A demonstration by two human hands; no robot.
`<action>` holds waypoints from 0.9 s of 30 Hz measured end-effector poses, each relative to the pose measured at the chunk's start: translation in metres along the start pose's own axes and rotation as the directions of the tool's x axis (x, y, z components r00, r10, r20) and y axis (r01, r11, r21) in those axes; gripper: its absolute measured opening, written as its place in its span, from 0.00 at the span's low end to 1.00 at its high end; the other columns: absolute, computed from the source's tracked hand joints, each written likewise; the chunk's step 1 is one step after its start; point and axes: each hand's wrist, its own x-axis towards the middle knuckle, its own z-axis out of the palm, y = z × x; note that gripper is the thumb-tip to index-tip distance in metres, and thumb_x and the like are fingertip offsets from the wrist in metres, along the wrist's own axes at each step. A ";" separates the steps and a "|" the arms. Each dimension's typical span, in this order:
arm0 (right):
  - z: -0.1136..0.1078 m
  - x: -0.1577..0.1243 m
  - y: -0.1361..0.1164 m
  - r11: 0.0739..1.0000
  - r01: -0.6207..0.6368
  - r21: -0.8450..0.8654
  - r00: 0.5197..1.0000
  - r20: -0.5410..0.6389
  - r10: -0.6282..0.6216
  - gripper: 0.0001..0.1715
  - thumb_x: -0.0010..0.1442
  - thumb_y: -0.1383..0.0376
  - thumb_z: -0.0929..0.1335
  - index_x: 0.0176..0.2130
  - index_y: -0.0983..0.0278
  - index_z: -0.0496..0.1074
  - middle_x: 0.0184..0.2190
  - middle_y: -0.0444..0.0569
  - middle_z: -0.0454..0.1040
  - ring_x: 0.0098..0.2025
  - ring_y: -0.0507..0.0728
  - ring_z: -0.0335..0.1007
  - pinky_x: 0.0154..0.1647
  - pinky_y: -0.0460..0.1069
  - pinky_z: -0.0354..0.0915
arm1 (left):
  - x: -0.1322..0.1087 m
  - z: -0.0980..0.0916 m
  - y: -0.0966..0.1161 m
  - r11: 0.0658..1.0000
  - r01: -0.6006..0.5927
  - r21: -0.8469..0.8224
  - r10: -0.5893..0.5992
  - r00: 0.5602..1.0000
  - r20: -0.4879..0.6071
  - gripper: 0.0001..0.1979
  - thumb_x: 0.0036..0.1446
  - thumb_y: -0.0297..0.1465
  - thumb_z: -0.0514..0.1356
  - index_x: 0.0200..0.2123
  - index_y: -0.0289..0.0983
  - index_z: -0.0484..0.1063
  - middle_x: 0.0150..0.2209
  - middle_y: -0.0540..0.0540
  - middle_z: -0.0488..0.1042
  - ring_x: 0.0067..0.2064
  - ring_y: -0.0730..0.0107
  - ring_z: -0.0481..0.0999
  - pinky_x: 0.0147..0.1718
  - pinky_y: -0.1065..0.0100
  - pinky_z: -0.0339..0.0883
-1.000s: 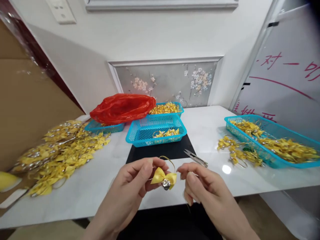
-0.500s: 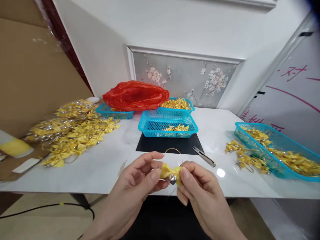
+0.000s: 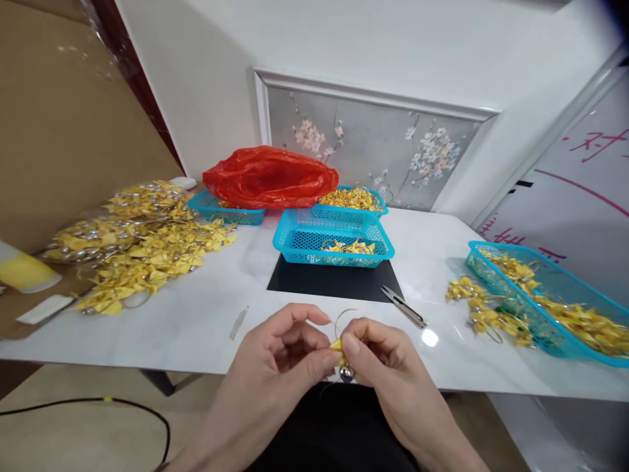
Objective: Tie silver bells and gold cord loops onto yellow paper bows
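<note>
Between my hands, just over the table's front edge, is a small yellow ribbon bow (image 3: 337, 347) with a silver bell (image 3: 346, 374) hanging below it. My right hand (image 3: 390, 360) pinches it between thumb and fingers, covering its right side. The thumb of my left hand (image 3: 287, 367) presses at the bow's left end, and the left index finger is lifted away from it. A thin gold cord (image 3: 337, 319) loops up above the bow. Fingers hide most of the ribbon.
Thread snips (image 3: 403, 306) lie by a black mat (image 3: 334, 282). On the mat stands a blue basket (image 3: 289, 252) holding a few bows. Another blue basket (image 3: 555, 259) is at right, with loose bows (image 3: 484, 314) beside it. Heaped bows (image 3: 162, 255) lie left; a red bag (image 3: 270, 178) sits behind.
My hands have drawn closer together and the bow, earlier spread open between them, is now mostly covered by fingers. The bell sits slightly lower and right. The view has shifted a little.
</note>
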 end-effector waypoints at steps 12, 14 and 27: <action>0.021 -0.001 0.009 0.933 -0.015 0.359 0.991 -0.121 0.062 0.20 0.61 0.52 0.71 0.28 0.63 0.66 0.24 0.41 0.60 0.25 0.49 0.46 0.24 0.45 0.44 | -0.001 0.004 -0.018 0.997 -0.025 -0.072 0.027 0.999 0.020 0.08 0.55 0.32 0.68 0.33 0.42 0.70 0.28 0.56 0.70 0.31 0.75 0.70 0.31 0.77 0.65; 0.022 -0.001 0.009 0.950 0.021 0.313 0.987 -0.159 0.030 0.19 0.61 0.52 0.71 0.29 0.63 0.66 0.24 0.41 0.60 0.26 0.49 0.47 0.25 0.45 0.46 | -0.004 0.005 -0.018 0.997 -0.049 -0.052 0.048 0.999 -0.021 0.08 0.54 0.32 0.68 0.32 0.42 0.70 0.28 0.57 0.70 0.31 0.76 0.70 0.31 0.78 0.65; 0.016 -0.004 0.009 0.998 0.041 0.049 0.996 -0.087 -0.037 0.20 0.65 0.53 0.66 0.28 0.64 0.65 0.24 0.40 0.59 0.26 0.48 0.50 0.25 0.44 0.50 | -0.010 -0.003 -0.009 1.000 -0.014 -0.028 0.017 0.992 0.127 0.16 0.56 0.36 0.67 0.47 0.50 0.71 0.35 0.53 0.73 0.38 0.71 0.74 0.38 0.74 0.68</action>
